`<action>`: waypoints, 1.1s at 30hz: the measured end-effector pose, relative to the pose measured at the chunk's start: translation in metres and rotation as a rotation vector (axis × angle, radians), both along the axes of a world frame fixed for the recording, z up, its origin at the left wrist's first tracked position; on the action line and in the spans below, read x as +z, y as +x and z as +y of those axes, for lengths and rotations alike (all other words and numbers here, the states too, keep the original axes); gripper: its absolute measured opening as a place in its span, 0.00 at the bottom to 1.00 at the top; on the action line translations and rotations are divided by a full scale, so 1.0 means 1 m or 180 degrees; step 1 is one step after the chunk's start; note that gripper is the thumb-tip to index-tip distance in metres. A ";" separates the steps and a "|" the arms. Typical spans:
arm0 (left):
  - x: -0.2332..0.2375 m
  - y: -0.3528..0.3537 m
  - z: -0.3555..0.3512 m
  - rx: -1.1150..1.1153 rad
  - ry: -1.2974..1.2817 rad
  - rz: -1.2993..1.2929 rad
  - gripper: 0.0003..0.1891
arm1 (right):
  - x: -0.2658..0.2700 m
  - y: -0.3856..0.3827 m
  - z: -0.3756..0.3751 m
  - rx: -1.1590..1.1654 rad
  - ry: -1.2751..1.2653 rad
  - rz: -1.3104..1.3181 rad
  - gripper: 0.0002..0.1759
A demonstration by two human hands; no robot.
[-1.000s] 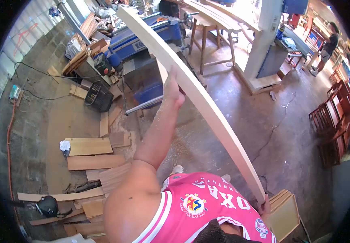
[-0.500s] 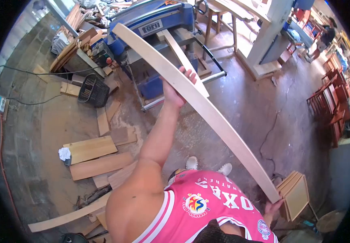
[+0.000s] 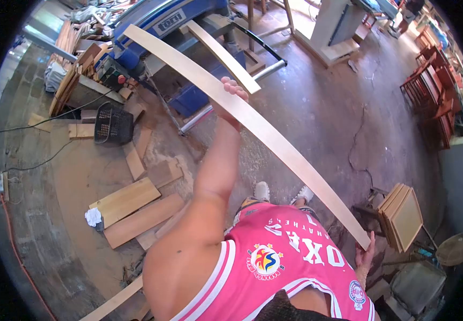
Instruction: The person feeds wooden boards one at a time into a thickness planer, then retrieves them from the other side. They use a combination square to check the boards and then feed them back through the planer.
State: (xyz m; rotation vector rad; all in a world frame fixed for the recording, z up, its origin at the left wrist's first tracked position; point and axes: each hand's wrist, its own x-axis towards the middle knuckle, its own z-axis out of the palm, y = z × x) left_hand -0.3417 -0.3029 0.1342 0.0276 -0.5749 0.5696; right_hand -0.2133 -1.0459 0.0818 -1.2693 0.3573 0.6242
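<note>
A long, slightly curved wooden board (image 3: 277, 142) runs diagonally across my front, from the machine at upper left down to my right side. My left hand (image 3: 230, 99), arm stretched out, grips it around the edge, fingertips showing over the far side. Near the lower end, my right hand (image 3: 365, 252) has its fingers wrapped round the board's edge. Beyond the board, a second wooden strip (image 3: 223, 58) sticks out from the blue machine (image 3: 170, 24), apart from my left hand.
Loose planks (image 3: 145, 219) and a black plastic basket (image 3: 114, 124) lie on the floor at left, with cables (image 3: 39, 124) nearby. Stacked wooden frames (image 3: 400, 216) stand at right, close to my right hand. Red-brown chairs (image 3: 429, 80) line the far right; a person (image 3: 408, 16) stands behind.
My view has tilted and shifted, so the machine sits higher and further left. The board stays in both hands; its right end appears slightly higher.
</note>
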 end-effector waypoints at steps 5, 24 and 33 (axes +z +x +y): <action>-0.001 0.004 -0.010 -0.0009 -0.0180 0.0139 0.10 | 0.000 -0.017 -0.002 -0.0265 -0.0062 0.0095 0.33; -0.125 -0.019 -0.001 0.1065 -0.0029 0.4020 0.50 | 0.014 -0.097 0.080 0.0666 -0.0365 0.0024 0.47; -0.112 -0.015 -0.080 0.1724 0.0378 0.5455 0.36 | -0.003 -0.094 0.249 0.2695 -0.1366 -0.0759 0.29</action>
